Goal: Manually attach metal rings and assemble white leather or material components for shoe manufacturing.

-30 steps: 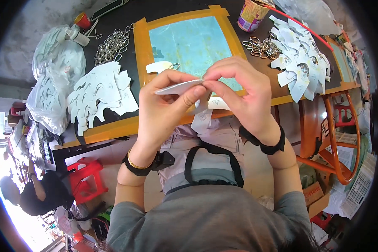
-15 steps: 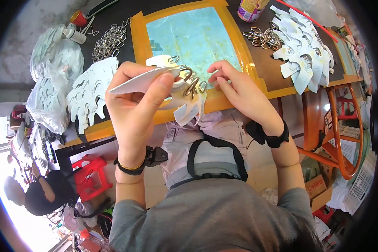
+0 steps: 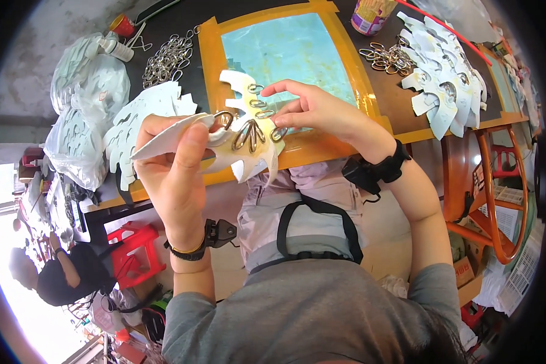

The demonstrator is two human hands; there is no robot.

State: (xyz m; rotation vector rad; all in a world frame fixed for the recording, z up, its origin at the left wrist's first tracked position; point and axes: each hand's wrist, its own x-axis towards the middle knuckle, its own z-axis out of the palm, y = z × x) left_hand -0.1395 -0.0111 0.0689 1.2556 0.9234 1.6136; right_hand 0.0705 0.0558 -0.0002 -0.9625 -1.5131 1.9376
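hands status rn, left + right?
Left hand: closed, pinching a white cut-out piece between thumb and fingers.
Right hand: open, fingers loosely curled beside metal rings; can't tell whether it touches them.

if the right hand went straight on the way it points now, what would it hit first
The right hand would likely first meet the metal rings on the white piece; exact depth is unclear.
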